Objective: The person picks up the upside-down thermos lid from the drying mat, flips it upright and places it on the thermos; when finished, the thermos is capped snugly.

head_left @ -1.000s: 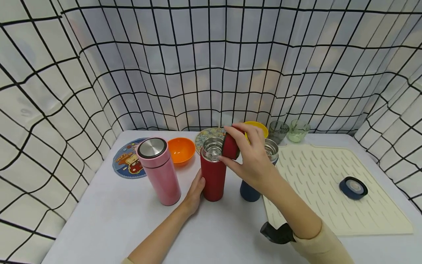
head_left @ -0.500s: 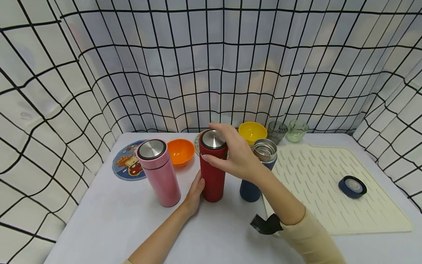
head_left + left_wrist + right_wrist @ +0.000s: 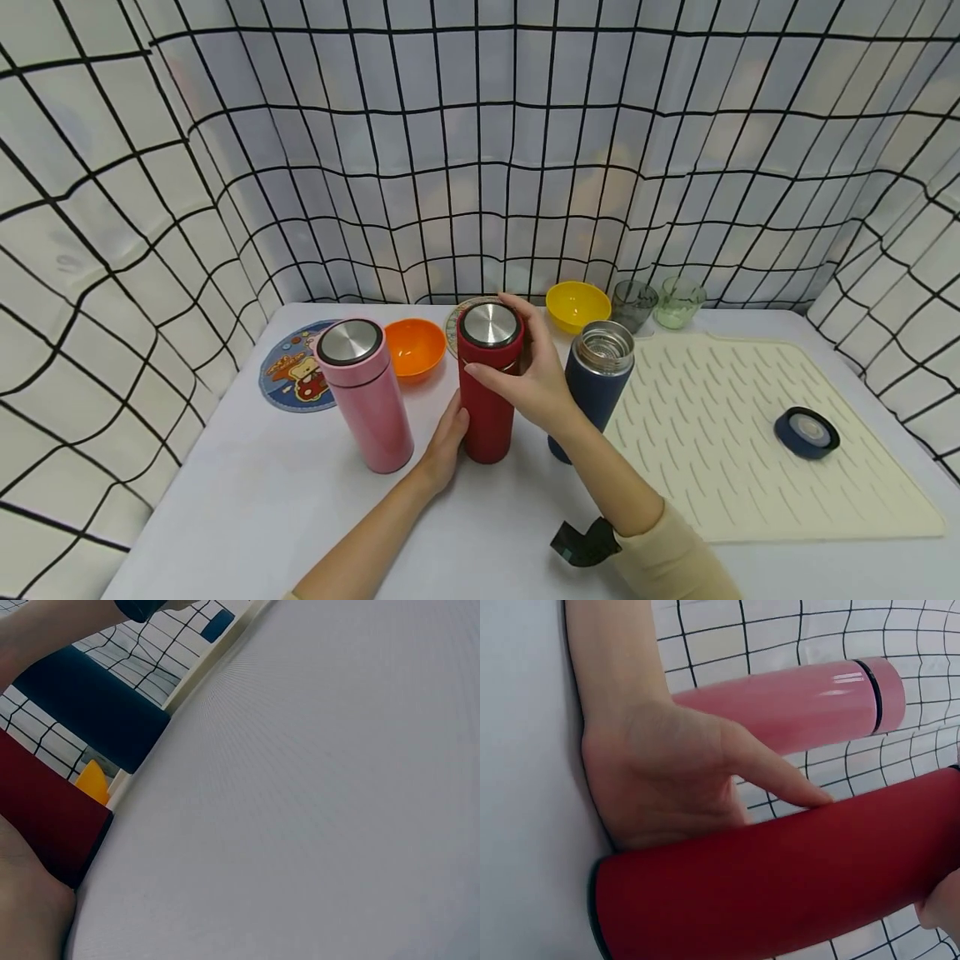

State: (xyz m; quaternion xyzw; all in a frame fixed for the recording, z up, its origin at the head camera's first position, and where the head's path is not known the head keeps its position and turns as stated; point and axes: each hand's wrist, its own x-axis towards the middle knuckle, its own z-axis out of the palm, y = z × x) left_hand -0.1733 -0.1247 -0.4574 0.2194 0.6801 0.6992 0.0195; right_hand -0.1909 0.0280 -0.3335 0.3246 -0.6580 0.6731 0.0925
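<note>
A red thermos stands upright on the table, and its red lid with a silver top sits on its mouth. My left hand holds the lower body from the left; in the right wrist view the left thumb lies along the red side, with the fingers hidden behind. My right hand grips the lid between thumb and fingers. To the left is a pink thermos, lid on. To the right stands an open blue thermos, its steel mouth bare.
The blue lid lies on a cream ridged mat at right. Behind are an orange bowl, a yellow bowl, a dark glass and a green glass. A cartoon placemat lies left. Black netting encloses the table.
My right hand has brought the red lid from beside the red thermos onto its mouth and has since turned lower around it. My left hand has stayed on the thermos body.
</note>
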